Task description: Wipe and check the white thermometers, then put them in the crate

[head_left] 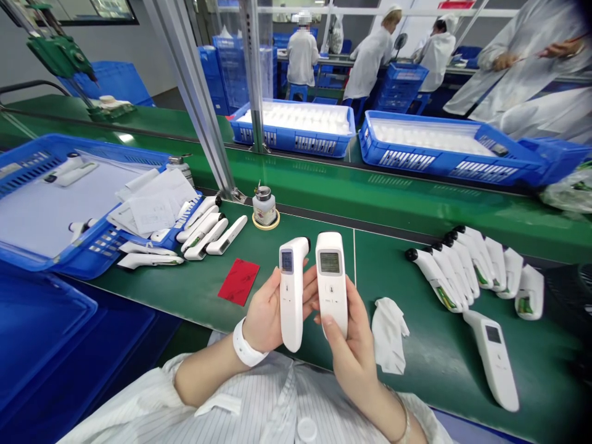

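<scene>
Two white handheld thermometers are held side by side above the green bench, screens facing up. The left thermometer (291, 302) lies across the palm of my left hand (266, 311), its black-tipped head pointing away. My right hand (355, 348) grips the right thermometer (332, 280), with the thumb on its lower front and the fingers round its side. A red square (238, 282) lies flat to the left of my hands. To their right is a crumpled white glove (389, 336). Another thermometer (496, 361) rests near the front edge at the right.
Several thermometer bodies (446, 277) stand in rows at the right; several more (203, 234) lie left, beside a blue basket (87, 259) with papers. A small bottle (264, 206) stands behind my hands. Metal posts (192, 92) and filled blue crates (296, 143) are beyond. Other people work in the background.
</scene>
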Demonstrator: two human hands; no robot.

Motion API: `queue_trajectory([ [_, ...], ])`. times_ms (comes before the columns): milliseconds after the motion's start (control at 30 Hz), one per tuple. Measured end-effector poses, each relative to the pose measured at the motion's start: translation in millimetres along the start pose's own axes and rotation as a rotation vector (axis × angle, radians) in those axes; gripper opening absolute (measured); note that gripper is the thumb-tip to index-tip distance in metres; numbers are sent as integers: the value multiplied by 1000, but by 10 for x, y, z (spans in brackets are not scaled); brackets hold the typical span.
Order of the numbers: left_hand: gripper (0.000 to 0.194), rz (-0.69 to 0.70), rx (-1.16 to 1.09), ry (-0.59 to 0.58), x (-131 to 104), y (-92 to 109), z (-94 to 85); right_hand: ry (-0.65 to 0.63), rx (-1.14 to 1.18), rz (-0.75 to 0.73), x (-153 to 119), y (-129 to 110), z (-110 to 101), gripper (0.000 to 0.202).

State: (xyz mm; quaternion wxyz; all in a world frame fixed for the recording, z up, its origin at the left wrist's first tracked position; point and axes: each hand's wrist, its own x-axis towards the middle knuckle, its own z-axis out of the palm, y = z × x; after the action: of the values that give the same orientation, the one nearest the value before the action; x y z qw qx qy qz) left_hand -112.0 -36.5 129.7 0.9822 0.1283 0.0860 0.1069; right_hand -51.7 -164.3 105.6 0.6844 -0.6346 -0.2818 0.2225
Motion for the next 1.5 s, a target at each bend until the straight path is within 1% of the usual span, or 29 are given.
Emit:
queue_trajectory([
  [200, 51, -9, -38, -37, 12, -10, -25, -1, 37, -2, -4, -14, -8, 54],
  [400, 51, -13, -44, -25, 10, -22, -28, -13, 79, -12, -24, -2, -12, 54],
  [600, 51, -26, -54, -28, 3, -28, -55, -7, 66, -13, -45, -1, -19, 53],
  [800, 51, 7, 11, -23, -13, -8, 7, 26, 66, 24, -33, 5, -19, 53],
  [900, 50, 43, 65, -14, -29, -14, 29, 35, 151, 58, 8, 7, -5, 50],
  [1033, 39, 110, 90, 36, -33, -39, -1, 24, 309, 121, 68, -15, 13, 47],
  [1167, 36, 102, 95, 66, -21, -45, -33, 38, 427, 168, 97, -45, 21, 45],
  [1300, 32, 108, 151, 35, -25, -37, -39, 56, 484, 207, 76, -15, 30, 39],
  [1400, 30, 146, 259, 44, -33, -39, -46, 29, 422, 192, 34, 59, 24, 40],
  [1500, 35, 214, 372, 102, -26, -48, -63, -49, 224, 122, 1, 130, -1, 46],
])
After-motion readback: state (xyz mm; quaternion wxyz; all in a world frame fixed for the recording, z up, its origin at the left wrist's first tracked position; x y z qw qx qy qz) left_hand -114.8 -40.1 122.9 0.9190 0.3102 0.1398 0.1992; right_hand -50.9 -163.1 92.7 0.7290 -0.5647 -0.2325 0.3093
